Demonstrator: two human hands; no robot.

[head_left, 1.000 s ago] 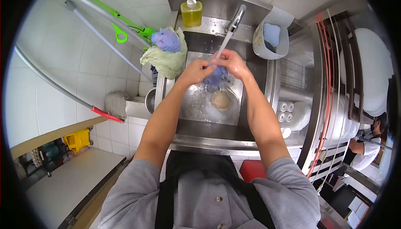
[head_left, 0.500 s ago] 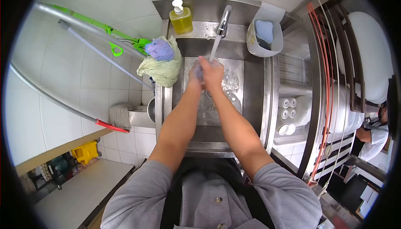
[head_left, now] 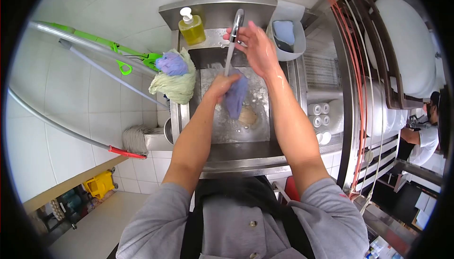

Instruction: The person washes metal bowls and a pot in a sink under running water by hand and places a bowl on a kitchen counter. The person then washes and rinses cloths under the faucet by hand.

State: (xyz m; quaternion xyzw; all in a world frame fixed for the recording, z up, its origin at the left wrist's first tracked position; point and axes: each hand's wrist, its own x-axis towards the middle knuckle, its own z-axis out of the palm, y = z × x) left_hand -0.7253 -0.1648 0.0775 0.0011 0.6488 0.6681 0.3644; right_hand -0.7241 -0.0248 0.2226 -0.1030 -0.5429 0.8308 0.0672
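A wet purple cloth (head_left: 238,99) hangs in the steel sink (head_left: 222,151), gripped at its top by my left hand (head_left: 220,87). Water runs from the chrome faucet (head_left: 238,21) down onto the cloth and that hand. My right hand (head_left: 259,53) is raised beside the faucet, fingers spread, wet and with nothing in it. Whether its fingertips touch the faucet I cannot tell. Below the cloth, a tan round patch (head_left: 248,116) shows in the sudsy basin; I cannot make out what it is.
Behind the sink stand a yellow soap bottle (head_left: 191,28) and a white holder (head_left: 293,46) with a blue sponge (head_left: 283,32). Pale green cloth (head_left: 177,89) and another purple cloth (head_left: 171,64) lie at the left rim. A rack (head_left: 350,117) stands right; a person (head_left: 423,141) is beyond.
My hands, together under the stream before, have parted. The right one has risen toward the faucet and spread its fingers, while the purple cloth now hangs from the left. The view has shifted slightly.
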